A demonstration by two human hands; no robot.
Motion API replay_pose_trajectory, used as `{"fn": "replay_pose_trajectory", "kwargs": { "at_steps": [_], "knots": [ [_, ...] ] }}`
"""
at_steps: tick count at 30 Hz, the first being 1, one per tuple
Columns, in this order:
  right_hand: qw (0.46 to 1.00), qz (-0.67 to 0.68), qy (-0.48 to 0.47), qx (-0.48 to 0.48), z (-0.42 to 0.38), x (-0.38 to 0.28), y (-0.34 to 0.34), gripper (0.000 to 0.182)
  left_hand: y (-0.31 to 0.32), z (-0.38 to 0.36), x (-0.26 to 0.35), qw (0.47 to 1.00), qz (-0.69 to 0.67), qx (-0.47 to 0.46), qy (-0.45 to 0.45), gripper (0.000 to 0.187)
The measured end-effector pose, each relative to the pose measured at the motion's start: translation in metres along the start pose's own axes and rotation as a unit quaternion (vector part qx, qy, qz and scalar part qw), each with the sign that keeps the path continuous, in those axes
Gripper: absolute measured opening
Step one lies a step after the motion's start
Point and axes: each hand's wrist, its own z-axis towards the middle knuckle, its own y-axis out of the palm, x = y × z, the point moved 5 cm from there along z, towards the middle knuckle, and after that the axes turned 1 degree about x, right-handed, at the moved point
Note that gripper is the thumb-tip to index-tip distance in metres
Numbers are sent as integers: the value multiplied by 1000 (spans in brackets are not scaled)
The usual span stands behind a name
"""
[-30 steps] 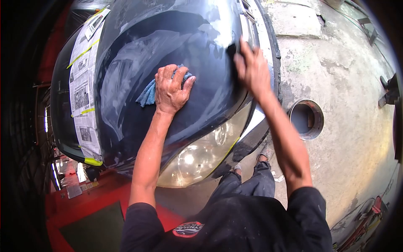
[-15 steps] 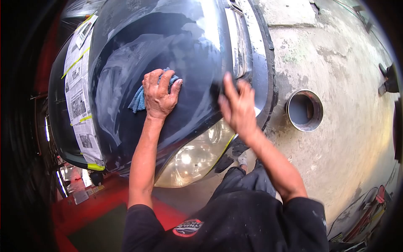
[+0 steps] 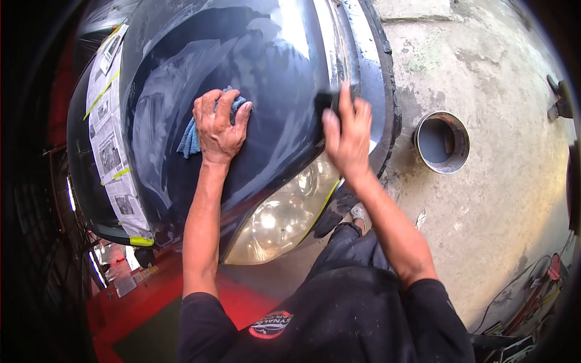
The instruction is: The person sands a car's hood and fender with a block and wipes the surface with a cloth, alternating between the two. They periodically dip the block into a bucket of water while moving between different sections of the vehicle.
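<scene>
My left hand is closed over a blue cloth, pressed on the dark car hood. The cloth's folds stick out to the left and above the fingers. To the right, my right hand grips a small black piece of sandpaper at the hood's front edge, beside the chrome grille trim. Part of the sandpaper is hidden under the fingers. Dull, pale smears cover the hood. Below both hands lies the yellowed headlight, with yellow-green tape along its edge.
A round metal bucket with grey liquid stands on the concrete floor at the right. Newspaper masks the hood's left side, held by yellow tape. Cables and tools lie at the lower right. The bumper curves beyond the grille.
My right hand has shifted slightly up and right along the hood's front edge, and the black sandpaper shows more clearly. My left hand stays on the cloth; the view has shifted a little.
</scene>
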Motion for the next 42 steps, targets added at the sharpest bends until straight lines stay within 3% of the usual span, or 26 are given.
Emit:
{"fn": "replay_pose_trajectory", "kwargs": {
  "at_steps": [2, 8, 12, 14, 16, 18, 20, 24, 26, 28, 31, 38, 40, 42],
  "knots": [
    [999, 6, 46, -17, 36, 5, 2, 62, -2, -1, 1, 1000, 8, 1, -2, 28],
    [999, 16, -42, -27, -61, -5, -8, 68, -1, 1, 0, 1000, -7, 6, 1, 28],
    [998, -20, 16, -50, 54, 15, 2, 61, 5, -3, -6, 1000, 2, 1, -10, 33],
    [999, -17, 20, -39, 51, 18, 2, 63, 5, -4, -6, 1000, -3, 3, -12, 33],
    [996, -31, -86, -17, 3, -3, -10, 68, 5, -3, -5, 1000, -9, 4, -16, 33],
    [990, 1, -115, -79, -39, -27, -19, 76, 4, -1, -4, 1000, -5, 4, -16, 32],
    [991, -9, -113, -70, -19, -13, -11, 74, -1, 0, -1, 1000, -6, 6, -11, 30],
    [998, -30, -39, -39, 125, 23, 20, 53, -1, 0, -1, 1000, -7, -5, -21, 30],
    [996, -56, -14, -64, 122, 20, 17, 53, 0, -3, -2, 1000, -5, -5, -19, 31],
    [993, -53, -103, -34, 64, 2, 2, 64, 0, -1, -4, 1000, -10, 9, -14, 30],
    [981, -40, -142, -125, -13, -26, -17, 73, -1, 0, -4, 1000, -5, 5, -17, 28],
    [991, -90, -73, -67, 204, 19, 53, 58, -1, -2, -5, 999, -7, -10, -30, 25],
    [991, -90, -61, -82, 194, 18, 51, 58, 0, -2, -6, 999, -9, 4, -33, 29],
    [980, -77, -148, -112, 128, -3, 25, 67, -4, 2, -5, 999, -19, 0, -35, 29]
  ]
}}
